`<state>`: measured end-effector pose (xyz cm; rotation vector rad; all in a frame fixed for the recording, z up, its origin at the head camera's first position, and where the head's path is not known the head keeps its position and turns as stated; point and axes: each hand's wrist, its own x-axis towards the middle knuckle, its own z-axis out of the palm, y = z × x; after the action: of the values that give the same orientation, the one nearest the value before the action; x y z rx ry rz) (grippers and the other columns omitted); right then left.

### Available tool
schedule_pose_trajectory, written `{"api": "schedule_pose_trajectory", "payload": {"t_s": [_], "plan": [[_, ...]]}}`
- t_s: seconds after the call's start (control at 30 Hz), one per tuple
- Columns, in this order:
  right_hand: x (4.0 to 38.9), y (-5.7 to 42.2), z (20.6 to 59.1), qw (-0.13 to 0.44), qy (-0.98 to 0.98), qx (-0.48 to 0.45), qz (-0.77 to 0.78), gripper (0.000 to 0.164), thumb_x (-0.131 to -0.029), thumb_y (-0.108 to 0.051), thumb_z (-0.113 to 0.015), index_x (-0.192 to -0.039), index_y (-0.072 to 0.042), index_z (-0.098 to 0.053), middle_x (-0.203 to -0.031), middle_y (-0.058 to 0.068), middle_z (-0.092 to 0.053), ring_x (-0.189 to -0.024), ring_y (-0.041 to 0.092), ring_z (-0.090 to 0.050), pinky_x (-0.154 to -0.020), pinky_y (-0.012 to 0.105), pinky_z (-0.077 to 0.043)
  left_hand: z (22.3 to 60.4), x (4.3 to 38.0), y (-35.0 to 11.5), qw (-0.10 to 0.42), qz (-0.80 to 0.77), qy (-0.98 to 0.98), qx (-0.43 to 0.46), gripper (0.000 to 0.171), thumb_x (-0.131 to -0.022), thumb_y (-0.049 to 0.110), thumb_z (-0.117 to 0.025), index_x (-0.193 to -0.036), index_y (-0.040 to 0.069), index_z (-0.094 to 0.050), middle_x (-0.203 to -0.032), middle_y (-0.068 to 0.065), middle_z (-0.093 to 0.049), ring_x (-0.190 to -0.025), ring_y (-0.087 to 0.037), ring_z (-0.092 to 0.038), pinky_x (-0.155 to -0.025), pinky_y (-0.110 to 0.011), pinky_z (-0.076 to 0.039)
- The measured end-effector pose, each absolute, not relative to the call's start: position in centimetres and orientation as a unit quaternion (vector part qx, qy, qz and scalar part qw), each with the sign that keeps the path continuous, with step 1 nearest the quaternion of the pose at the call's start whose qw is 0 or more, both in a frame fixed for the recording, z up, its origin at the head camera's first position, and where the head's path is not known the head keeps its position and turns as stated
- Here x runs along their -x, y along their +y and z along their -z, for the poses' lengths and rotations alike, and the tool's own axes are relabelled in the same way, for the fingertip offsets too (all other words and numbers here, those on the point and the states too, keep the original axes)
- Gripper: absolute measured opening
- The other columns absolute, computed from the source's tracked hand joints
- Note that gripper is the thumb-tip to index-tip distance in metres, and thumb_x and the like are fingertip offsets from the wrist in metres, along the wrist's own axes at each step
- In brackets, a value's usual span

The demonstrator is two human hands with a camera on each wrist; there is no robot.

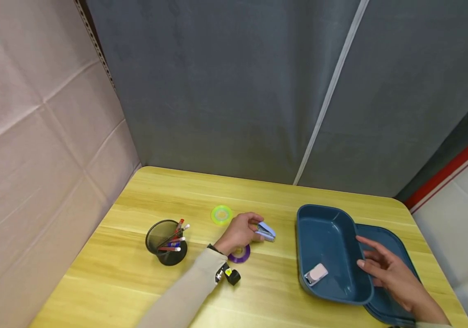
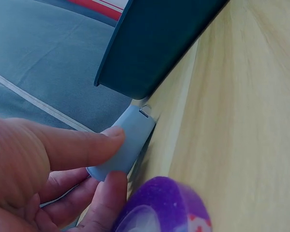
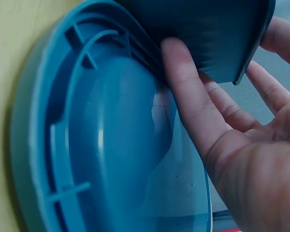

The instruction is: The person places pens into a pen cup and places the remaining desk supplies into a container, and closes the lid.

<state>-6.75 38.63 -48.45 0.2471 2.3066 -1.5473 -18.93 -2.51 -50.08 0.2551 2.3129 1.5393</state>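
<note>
A small light-blue stapler (image 1: 265, 231) is pinched between the thumb and fingers of my left hand (image 1: 239, 233), close to the wooden tabletop. In the left wrist view, the thumb lies over the stapler (image 2: 128, 140), and a purple tape roll (image 2: 159, 203) sits just below the fingers. My right hand (image 1: 393, 273) grips the right wall of a dark-blue plastic box (image 1: 328, 228), with thumb and index finger over the rim and other fingers against the outside. Inside the box, near its front left corner, lies a small pale-pink stapler (image 1: 316, 273).
A blue lid (image 1: 389, 246) lies right of the box, partly under it. A yellow-green tape roll (image 1: 221, 214) is behind my left hand. On the left, a black mesh pen cup (image 1: 160, 232) leans, holding several pens. A grey partition (image 1: 225, 91) stands behind the table.
</note>
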Motion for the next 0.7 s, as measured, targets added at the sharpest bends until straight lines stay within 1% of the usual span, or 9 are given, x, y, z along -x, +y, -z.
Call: {"api": "schedule_pose_trajectory", "payload": {"t_s": [0.13, 0.4, 0.57, 0.7], "plan": [[6.74, 38.59, 48.44, 0.175, 0.815, -0.088, 0.546, 0.075, -0.109, -0.027, -0.062, -0.171, -0.024, -0.019, -0.162, 0.033, -0.03, -0.107, -0.007, -0.06, -0.084, 0.043, -0.065, 50.08, 18.97, -2.52, 0.179, -0.552, 0.81, -0.088, 0.053, -0.082, 0.004, -0.089, -0.132, 0.011, -0.071, -0.114, -0.003, -0.074, -0.102, -0.018, -0.068, -0.086, -0.034, -0.06], [6.73, 38.4, 48.21, 0.171, 0.814, -0.088, 0.548, 0.075, -0.108, -0.029, -0.064, -0.17, -0.026, -0.022, -0.162, 0.032, -0.03, -0.107, -0.011, -0.059, -0.085, 0.044, -0.065, 50.25, 19.0, -2.51, 0.186, -0.558, 0.805, -0.078, 0.053, -0.08, 0.006, -0.091, -0.13, 0.011, -0.072, -0.117, -0.006, -0.074, -0.099, -0.019, -0.072, -0.081, -0.032, -0.059], [6.67, 38.51, 48.4, 0.17, 0.814, -0.083, 0.549, 0.074, -0.109, -0.026, -0.062, -0.17, -0.024, -0.02, -0.162, 0.034, -0.029, -0.106, -0.011, -0.059, -0.084, 0.044, -0.065, 50.16, 18.91, -2.55, 0.183, -0.566, 0.801, -0.075, 0.052, -0.08, 0.008, -0.092, -0.128, 0.011, -0.073, -0.118, -0.006, -0.073, -0.098, -0.019, -0.071, -0.084, -0.034, -0.059], [6.68, 38.53, 48.49, 0.167, 0.813, -0.082, 0.552, 0.074, -0.109, -0.026, -0.062, -0.17, -0.023, -0.02, -0.161, 0.033, -0.029, -0.107, -0.011, -0.059, -0.084, 0.044, -0.065, 49.97, 18.7, -2.69, 0.181, -0.573, 0.796, -0.069, 0.052, -0.08, 0.01, -0.092, -0.128, 0.012, -0.072, -0.124, -0.006, -0.071, -0.101, -0.02, -0.071, -0.087, -0.035, -0.06]]}}
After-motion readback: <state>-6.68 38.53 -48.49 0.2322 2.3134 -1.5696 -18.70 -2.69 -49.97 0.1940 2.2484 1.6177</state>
